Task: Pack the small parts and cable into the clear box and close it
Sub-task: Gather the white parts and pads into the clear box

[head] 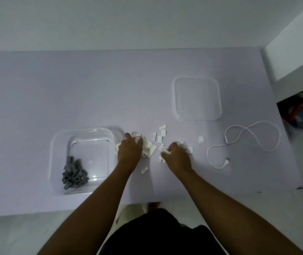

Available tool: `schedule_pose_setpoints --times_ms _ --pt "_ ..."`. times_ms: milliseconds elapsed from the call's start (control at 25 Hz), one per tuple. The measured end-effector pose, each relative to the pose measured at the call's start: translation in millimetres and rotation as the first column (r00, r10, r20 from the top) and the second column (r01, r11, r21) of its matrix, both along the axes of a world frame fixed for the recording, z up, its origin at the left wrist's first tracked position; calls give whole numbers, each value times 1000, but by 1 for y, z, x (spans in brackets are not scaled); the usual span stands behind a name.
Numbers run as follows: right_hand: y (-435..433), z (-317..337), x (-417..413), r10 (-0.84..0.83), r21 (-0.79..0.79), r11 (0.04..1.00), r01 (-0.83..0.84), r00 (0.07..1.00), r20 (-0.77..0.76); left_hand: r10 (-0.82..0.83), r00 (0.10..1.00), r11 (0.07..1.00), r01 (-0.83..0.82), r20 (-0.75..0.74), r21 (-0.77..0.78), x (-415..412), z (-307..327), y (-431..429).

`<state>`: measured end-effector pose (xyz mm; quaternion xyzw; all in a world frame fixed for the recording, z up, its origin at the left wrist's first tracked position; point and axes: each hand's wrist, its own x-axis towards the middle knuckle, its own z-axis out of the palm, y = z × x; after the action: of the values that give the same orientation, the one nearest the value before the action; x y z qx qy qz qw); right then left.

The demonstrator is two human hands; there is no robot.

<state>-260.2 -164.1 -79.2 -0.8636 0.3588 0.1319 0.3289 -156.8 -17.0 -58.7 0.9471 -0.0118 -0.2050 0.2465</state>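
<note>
The clear box (58, 144) stands open at the left of the table, with a heap of grey clips (74, 173) in its near left corner. Its clear lid (197, 98) lies flat further back on the right. Several small white parts (162, 134) are scattered between the two. My left hand (129, 150) is cupped over a pile of white parts (148, 147) just right of the box. My right hand (178, 156) pinches white parts at its fingertips. A white cable (248, 132) lies loosely looped on the right.
The pale table (36, 98) ends at a front edge close to my body. A white wall corner (298, 57) juts in at the far right, with dark clutter (298, 111) on the floor below it.
</note>
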Motion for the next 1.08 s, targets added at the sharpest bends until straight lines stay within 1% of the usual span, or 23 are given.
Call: schedule_pose_setpoints --times_ms 80,240,360,400,440,480,560,600,680,720,760,800,840,880,920,960,1000,1040,1080 --pt "-3 -4 0 -8 -5 1000 8 1000 13 -18 999 1000 19 -30 18 8 -8 -2" --pt "-12 -12 -7 -33 61 998 32 999 13 -57 996 998 59 -68 33 13 -20 -7" --pt "-14 -15 -9 -43 55 998 40 998 54 -77 995 997 77 -65 -4 14 -23 -8" --pt "-15 -15 -9 -90 96 992 81 992 92 -85 994 996 82 -73 -41 14 -23 -8" --pt "-15 -14 -7 -163 173 975 140 978 129 -79 994 994 71 -82 -88 13 -23 -7" --pt "-16 -13 -4 -263 269 939 216 952 155 -54 994 990 42 -92 -133 13 -22 -6" --pt "-18 -7 1 -468 474 802 363 875 123 -7 995 985 -10 -95 -175 12 -20 -3" --pt "-19 -2 4 -549 571 708 416 833 73 -1 996 985 -15 -92 -174 12 -19 -3" --pt "-22 8 9 -671 716 486 501 739 -62 -4 995 984 -13 -96 -176 13 -16 -3" --pt "-25 14 11 -701 770 375 516 701 -128 -15 995 982 -4 -101 -187 14 -16 -3" --pt "-28 18 14 -705 820 278 501 686 -180 -41 994 980 20 -103 -198 15 -15 -4" --pt "-30 21 16 -693 860 208 466 691 -206 -74 992 978 52 -104 -204 16 -14 -5" --pt "-32 23 19 -680 878 183 442 702 -212 -112 988 975 89 -103 -203 17 -14 -6" --pt "-33 24 22 -675 873 201 445 708 -206 -157 983 971 137 -94 -194 17 -12 -7" --pt "-35 22 26 -676 841 269 469 714 -182 -213 974 965 198 -79 -170 18 -12 -9" --pt "-36 18 31 -672 785 384 486 730 -123 -277 959 955 268 -55 -130 18 -11 -10" --pt "-37 14 38 -647 696 535 479 762 -27 -338 940 939 334 -38 -86 19 -11 -11" --pt "-38 9 44 -572 574 697 429 816 85 -394 918 918 393 -33 -47 19 -11 -11" --pt "-41 3 49 -439 420 843 337 881 176 -439 897 898 439 -42 -20 19 -12 -12"
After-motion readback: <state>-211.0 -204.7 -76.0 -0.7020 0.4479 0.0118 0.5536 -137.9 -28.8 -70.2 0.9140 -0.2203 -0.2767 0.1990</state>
